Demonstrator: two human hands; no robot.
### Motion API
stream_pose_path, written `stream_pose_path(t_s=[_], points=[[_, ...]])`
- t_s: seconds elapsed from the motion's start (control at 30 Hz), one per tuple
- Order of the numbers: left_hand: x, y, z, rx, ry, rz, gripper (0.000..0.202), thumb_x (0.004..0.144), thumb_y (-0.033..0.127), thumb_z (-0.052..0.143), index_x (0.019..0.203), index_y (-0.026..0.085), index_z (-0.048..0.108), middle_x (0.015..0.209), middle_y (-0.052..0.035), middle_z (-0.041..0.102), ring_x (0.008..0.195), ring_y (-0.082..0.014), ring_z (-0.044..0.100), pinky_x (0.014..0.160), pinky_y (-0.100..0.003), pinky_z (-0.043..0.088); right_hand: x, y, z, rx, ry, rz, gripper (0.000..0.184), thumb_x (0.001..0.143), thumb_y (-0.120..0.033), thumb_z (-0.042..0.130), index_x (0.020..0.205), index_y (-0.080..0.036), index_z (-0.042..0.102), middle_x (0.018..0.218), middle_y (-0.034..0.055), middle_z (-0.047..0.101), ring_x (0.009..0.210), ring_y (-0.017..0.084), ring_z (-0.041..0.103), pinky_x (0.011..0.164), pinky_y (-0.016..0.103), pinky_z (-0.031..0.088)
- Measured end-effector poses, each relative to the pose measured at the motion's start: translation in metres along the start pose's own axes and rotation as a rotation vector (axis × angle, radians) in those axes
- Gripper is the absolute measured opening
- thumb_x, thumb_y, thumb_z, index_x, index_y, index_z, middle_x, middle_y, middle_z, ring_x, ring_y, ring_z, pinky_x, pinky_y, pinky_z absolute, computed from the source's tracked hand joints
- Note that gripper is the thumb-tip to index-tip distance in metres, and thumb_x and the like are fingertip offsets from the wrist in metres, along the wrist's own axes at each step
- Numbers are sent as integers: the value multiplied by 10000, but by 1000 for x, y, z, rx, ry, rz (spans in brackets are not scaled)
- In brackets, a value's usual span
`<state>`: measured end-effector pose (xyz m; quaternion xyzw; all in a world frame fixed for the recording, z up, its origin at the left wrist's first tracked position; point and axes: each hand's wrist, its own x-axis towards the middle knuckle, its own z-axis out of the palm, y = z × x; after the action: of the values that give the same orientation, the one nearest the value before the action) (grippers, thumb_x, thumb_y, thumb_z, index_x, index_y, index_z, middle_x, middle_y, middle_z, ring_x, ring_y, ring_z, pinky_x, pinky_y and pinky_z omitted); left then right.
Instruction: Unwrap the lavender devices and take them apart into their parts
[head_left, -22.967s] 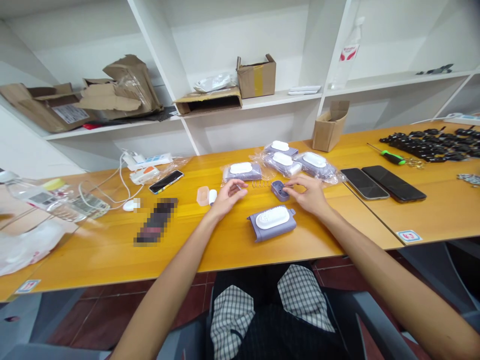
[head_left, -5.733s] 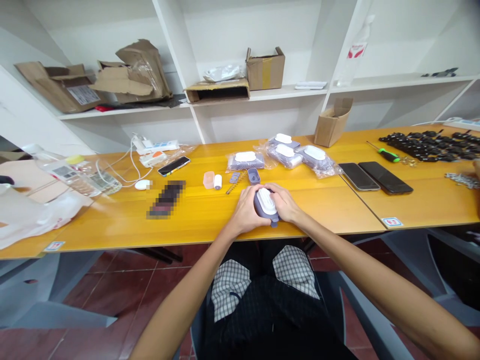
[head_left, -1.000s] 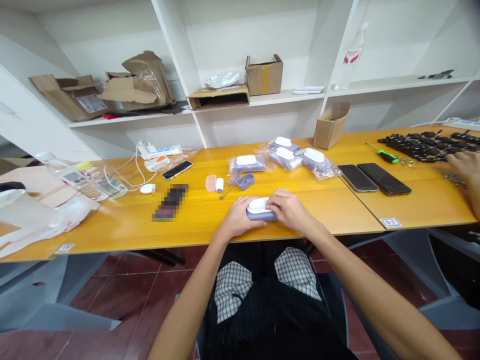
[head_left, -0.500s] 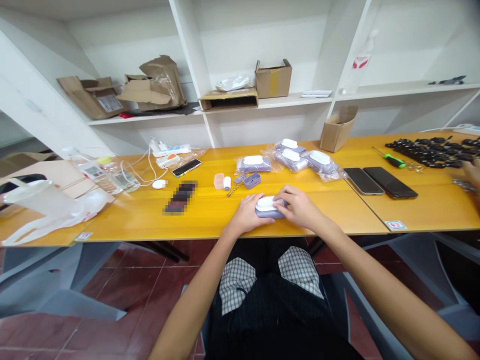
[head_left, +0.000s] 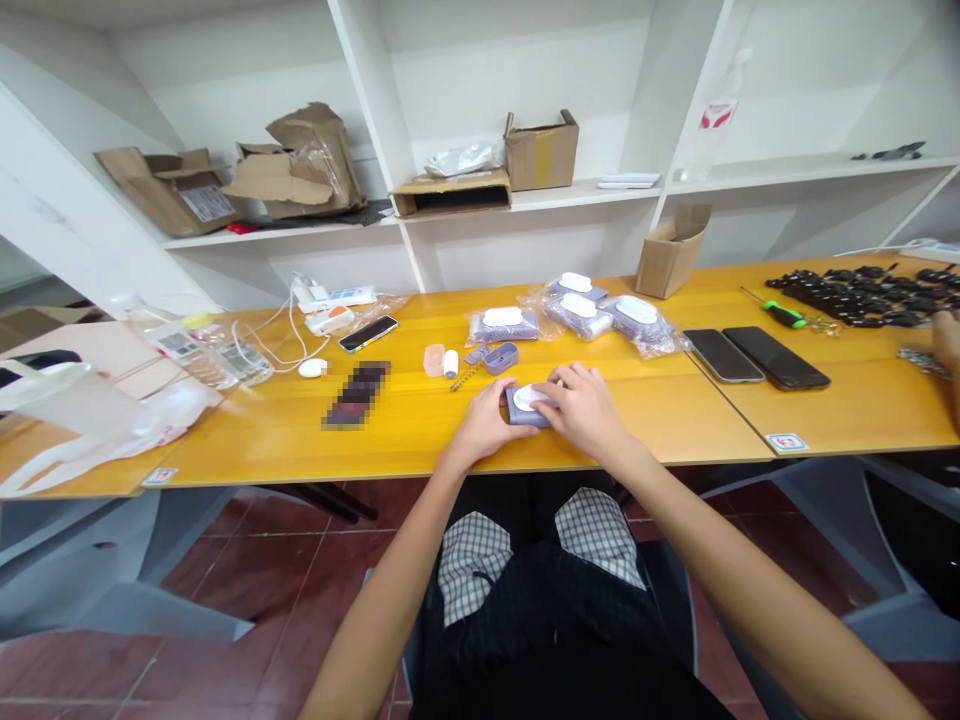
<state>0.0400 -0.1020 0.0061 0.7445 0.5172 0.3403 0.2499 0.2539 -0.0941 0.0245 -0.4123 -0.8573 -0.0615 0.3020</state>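
My left hand curls around the left end of a lavender case with a white oval top, near the table's front edge. On the case's right side, my right hand grips it, fingers bent over the white top. Its right end is hidden under those fingers. Just beyond lie a small open lavender shell, a spring, a white cylinder and a peach-coloured piece. Farther back are several similar lavender cases in clear plastic bags.
Two dark phones lie to the right, with a green-and-black screwdriver and a heap of black parts behind. Another person's hand is at the far right. Bottles, cables and another phone are on the left.
The lavender case has turned and tilted a little between my hands. My right hand has shifted its fingers further over the top. The camera view has moved slightly.
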Motion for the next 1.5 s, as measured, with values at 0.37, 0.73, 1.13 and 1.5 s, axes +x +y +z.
stream_pose_path(t_s=[0.37, 0.73, 1.13, 1.5], points=[[8, 3, 7, 154, 56, -22, 824, 617, 477, 1019, 1310, 183, 685, 1276, -130, 719, 1212, -367, 672, 1108, -529, 513, -1, 13, 7, 77, 43, -77, 279, 1092, -260, 532, 969, -228, 780, 962, 92, 779, 957, 284, 527, 828, 454, 325], [13, 11, 12, 196, 51, -29, 738, 614, 469, 1008, 1235, 211, 703, 1195, -99, 722, 1152, -367, 679, 1053, -525, 534, 1, 31, 14, 228, 61, -88, 239, 1052, -229, 560, 904, -222, 746, 926, 85, 771, 943, 273, 571, 854, 447, 362], [1, 40, 23, 274, 17, -45, 916, 809, 593, 843, 1552, 237, 442, 1616, -194, 409, 1425, -466, 515, 1183, -638, 431, -33, 37, 31, 639, 144, 357, 689, 895, -352, 751, 1531, -227, 517, 1489, 186, 596, 1373, 359, 586, 1116, 573, 526], [34, 16, -24, -116, -335, 89, 905, 790, 505, 882, 1567, 292, 467, 1600, -174, 541, 1085, -297, 736, 977, -537, 602, -31, 46, 6, 860, -44, 340, 722, 798, -388, 864, 1459, -271, 598, 1516, 130, 618, 1405, 336, 607, 1227, 564, 469]])
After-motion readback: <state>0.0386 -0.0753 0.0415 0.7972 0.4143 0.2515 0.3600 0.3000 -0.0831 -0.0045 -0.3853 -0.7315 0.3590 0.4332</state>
